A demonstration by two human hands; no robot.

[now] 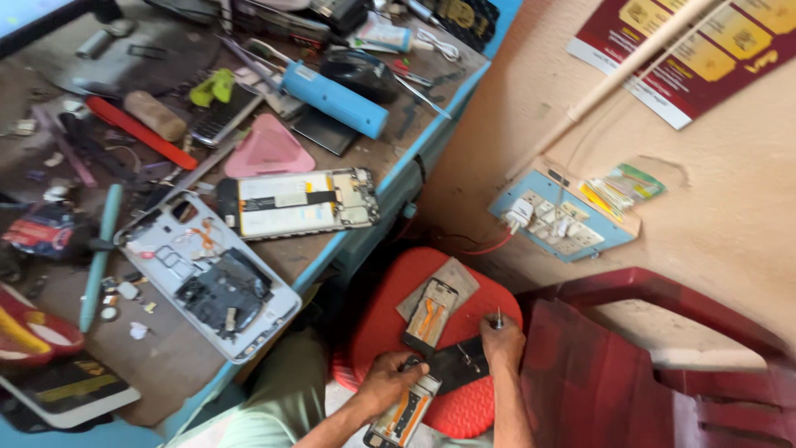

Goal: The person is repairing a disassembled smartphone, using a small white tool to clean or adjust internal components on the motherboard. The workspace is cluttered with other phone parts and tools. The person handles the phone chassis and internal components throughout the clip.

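The left hand [388,383] lies on the upper end of an opened phone [404,415] with orange inner parts, its fingers curled and pressed on it, probably to keep it from sliding at the near edge of the red stool [373,307]. The right hand [502,340] is closed around a thin metal tool [498,318], maybe a small screwdriver, which stands up from the fist; under this hand a dark flat panel [458,365] lies on the seat. A second opened phone [431,313] rests on a grey piece [461,274] further back on the stool, just beside the hands but apart from them, so it does not disturb the work. The stool seat is small and round, and the things lie close to its rim, with little free room. At the right a dark red chair [655,365] stands near. At the left the blue-edged workbench [365,228] is crowded: a white phone back cover [207,274], a phone with exposed battery [298,203], a pink triangular pick [267,149] and a blue cylinder tool [336,99] lie there, some near the edge
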